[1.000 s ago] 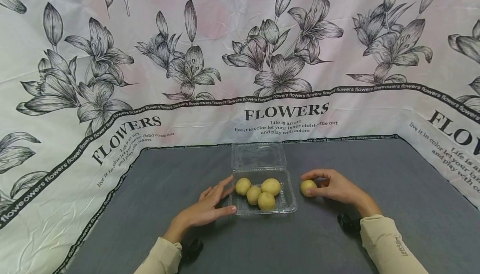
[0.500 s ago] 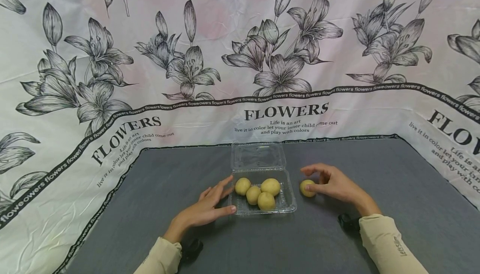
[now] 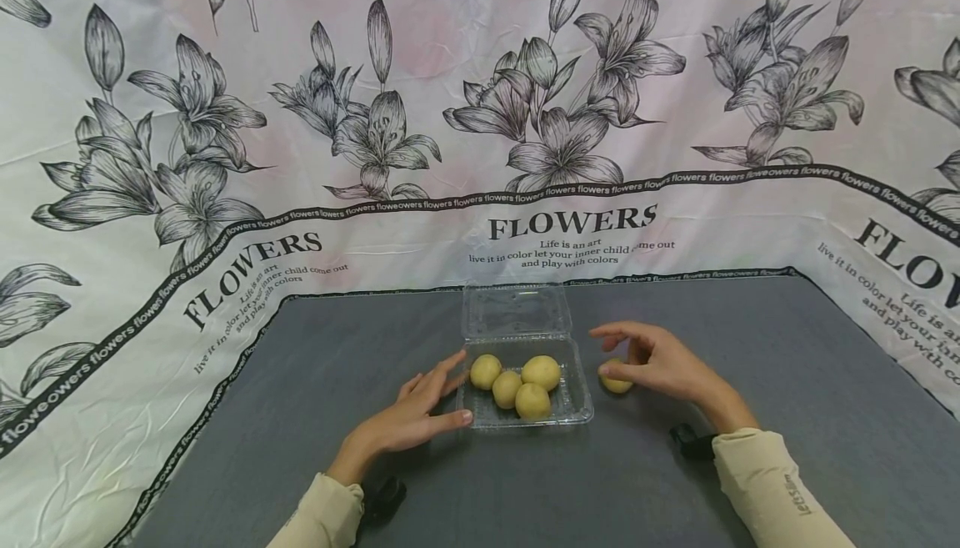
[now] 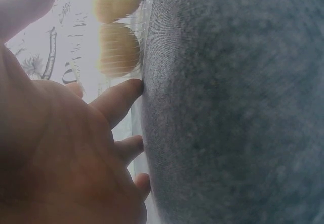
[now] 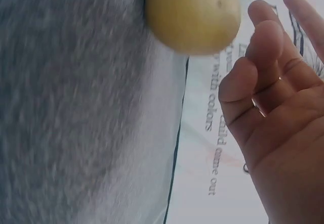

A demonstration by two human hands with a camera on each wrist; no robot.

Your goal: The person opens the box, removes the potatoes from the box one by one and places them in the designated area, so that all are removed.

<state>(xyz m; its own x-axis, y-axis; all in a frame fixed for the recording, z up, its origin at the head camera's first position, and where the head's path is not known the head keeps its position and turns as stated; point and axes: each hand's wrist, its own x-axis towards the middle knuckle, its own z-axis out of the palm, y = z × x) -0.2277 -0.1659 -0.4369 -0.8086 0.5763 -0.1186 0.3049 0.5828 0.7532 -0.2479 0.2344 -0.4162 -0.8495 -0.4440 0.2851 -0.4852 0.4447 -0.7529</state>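
A clear plastic clamshell box [image 3: 573, 402] stands with its lid raised at the back, holding several round yellow potatoes [image 3: 533, 402]. Along the box's left side lies my left hand [image 3: 416, 414], fingers spread, thumb at the front left corner. In the left wrist view, fingertips [image 4: 134, 86] reach the box wall near the table, with two potatoes showing through the plastic. Right of the box, one loose potato [image 5: 195, 14] rests on the table. My right hand [image 3: 667, 364] is over and beside it, fingers loosely bent and apart from it in the right wrist view.
The table has a grey cloth top [image 3: 360, 339]. A white curtain with printed flowers and lettering [image 3: 573, 223] hangs behind it and along both sides. The box's raised lid [image 3: 517, 312] stands close to the table's back edge.
My right hand has let go of the loose potato, its fingers lifting and shifting slightly up and left over it. The left hand and box stay put.
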